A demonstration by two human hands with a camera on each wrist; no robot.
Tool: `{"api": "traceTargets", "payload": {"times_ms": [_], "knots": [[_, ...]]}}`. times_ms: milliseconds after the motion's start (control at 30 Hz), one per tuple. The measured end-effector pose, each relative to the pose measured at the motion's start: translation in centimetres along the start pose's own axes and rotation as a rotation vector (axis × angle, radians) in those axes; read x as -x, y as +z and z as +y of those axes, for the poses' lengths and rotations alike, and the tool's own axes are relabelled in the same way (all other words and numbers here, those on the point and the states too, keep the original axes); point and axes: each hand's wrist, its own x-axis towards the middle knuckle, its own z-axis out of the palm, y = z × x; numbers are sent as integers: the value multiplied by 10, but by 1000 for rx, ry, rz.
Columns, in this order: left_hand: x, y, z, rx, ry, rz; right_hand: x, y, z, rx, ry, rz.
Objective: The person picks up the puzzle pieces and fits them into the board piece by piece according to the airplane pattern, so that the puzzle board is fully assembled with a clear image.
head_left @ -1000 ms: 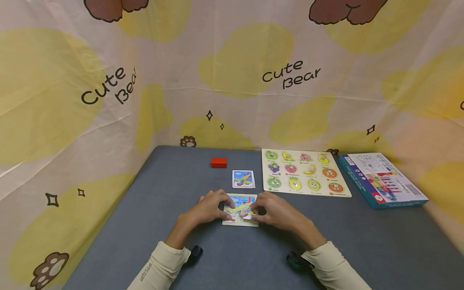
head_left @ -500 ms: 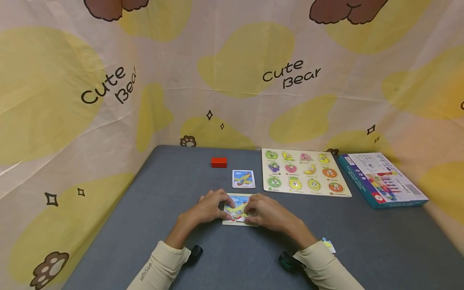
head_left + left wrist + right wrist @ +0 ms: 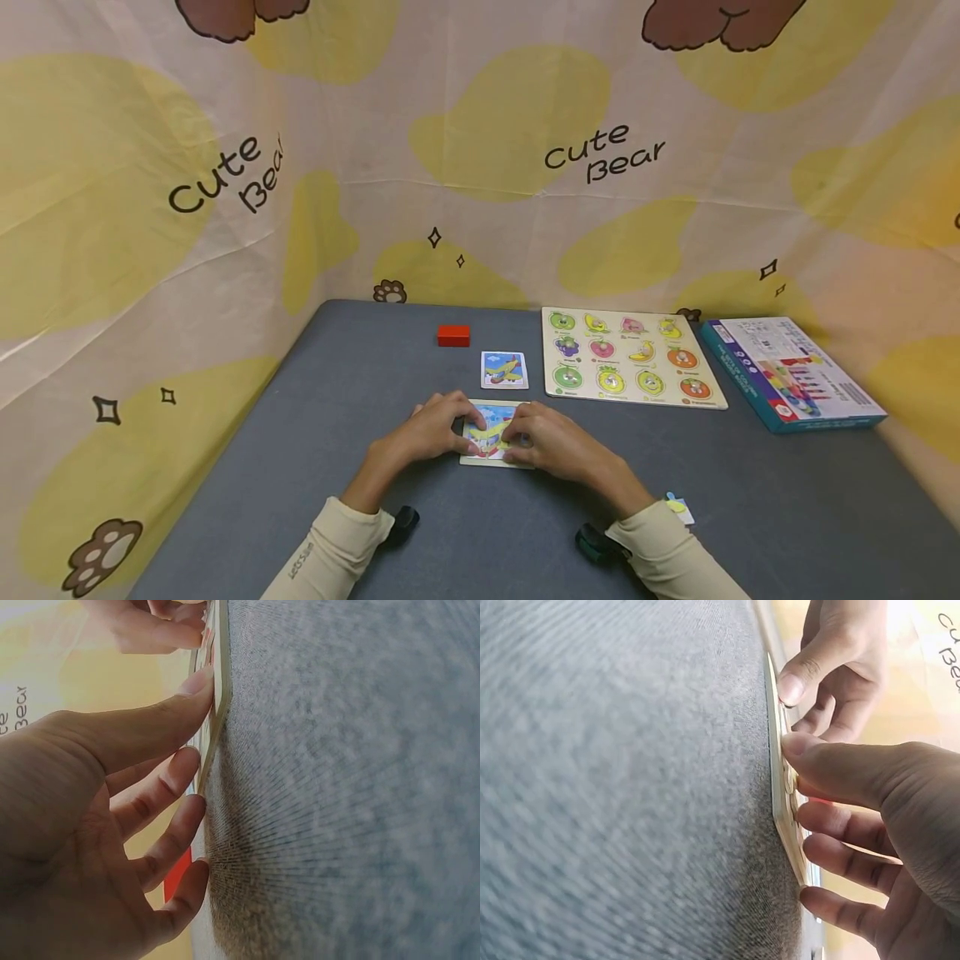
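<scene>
A small jigsaw puzzle board [image 3: 468, 461] with a pale frame lies flat on the table, showing a yellow airplane on blue sky. My left hand [image 3: 438, 427] holds its left side, thumb and index fingertip on the picture. From the right, my right hand [image 3: 562, 442] pinches a puzzle piece at the board's right part; the piece is mostly hidden under the fingers. In the right wrist view, the right thumb [image 3: 847, 769] lies on the pieces and the other fingertips are near the board's edge. Behind the board sits a matching airplane picture card [image 3: 504, 370].
A loose puzzle piece [image 3: 680, 508] lies beside the right sleeve. Farther back are a red block [image 3: 453, 336], a fruit board [image 3: 633, 358] and a teal-edged box [image 3: 795, 375]. A printed curtain [image 3: 480, 150] rises behind the grey table [image 3: 360, 358].
My right hand has moved left over the board with the piece, which was tilted and now looks lower. The loose piece has come into view beside the right sleeve. My left hand has stayed put.
</scene>
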Motion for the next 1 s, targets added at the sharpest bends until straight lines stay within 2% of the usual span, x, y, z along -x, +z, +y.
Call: {"api": "traceTargets", "payload": {"times_ms": [233,800,1000], "knots": [[-1,0,-1,-1,-2,-5,-1,3,-3,11,5,36],[1,-3,1,19,-21,-20,-1,3,-5,23,22,38],[0,-2,1,22,-22,-21,-2,4,-6,32,-8,30]]}}
